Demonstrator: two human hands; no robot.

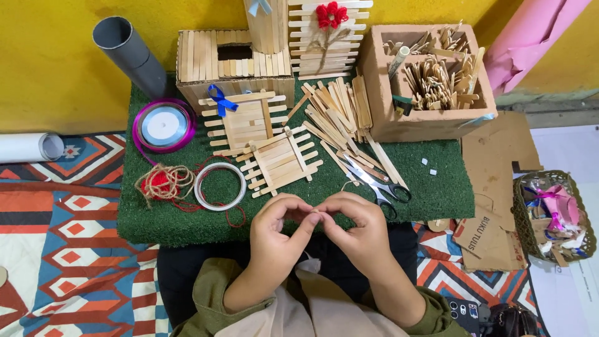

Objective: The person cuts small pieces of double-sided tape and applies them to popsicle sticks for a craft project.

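Both hands meet at the fingertips: left hand [277, 228] and right hand [362, 228] pinch something tiny, maybe twine, can't tell. It's held just above the green turf mat [437, 181], with scissors [374, 181] and 2 ice-cream-stick panels [281, 159] nearby. Patterned rug [75, 249], yellow wall [50, 68].

A home craft corner, set up on the floor. Shown by a green artificial-turf mat [187, 224] laid over a patterned woven rug [68, 249] against a yellow wall [50, 62], craft-stick fence panels [281, 159], a cardboard box of wooden sticks [430, 81], scissors [374, 181], a ribbon spool [163, 125] and a twine bundle [163, 184].
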